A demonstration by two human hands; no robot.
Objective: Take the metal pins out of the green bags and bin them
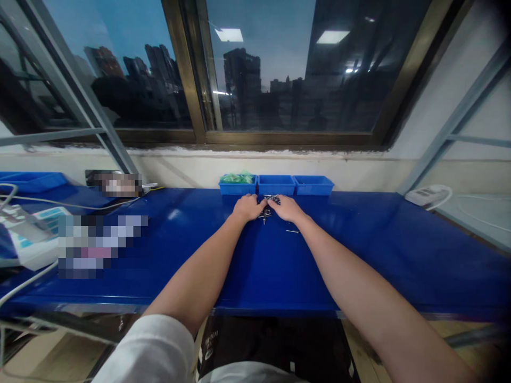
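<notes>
A small pile of shiny metal pieces (264,214), which look like screws, lies on the blue table (271,271). My left hand (248,207) rests at the pile's left side, palm down, its fingers pointing forward and its thumb toward the middle. On the other side, my right hand (288,207) curves around the pile with its thumb apart from the fingers. Both hands touch or nearly touch the pieces and partly hide them. One loose screw-like piece (293,231) lies nearer to me, by my right wrist.
Behind the hands stand three blue bins in a row: the left bin (238,188) holds green bagged material, beside the middle bin (276,185) and right bin (314,185). A white device (38,239) with cables stands at left. A white power strip (428,195) lies at right.
</notes>
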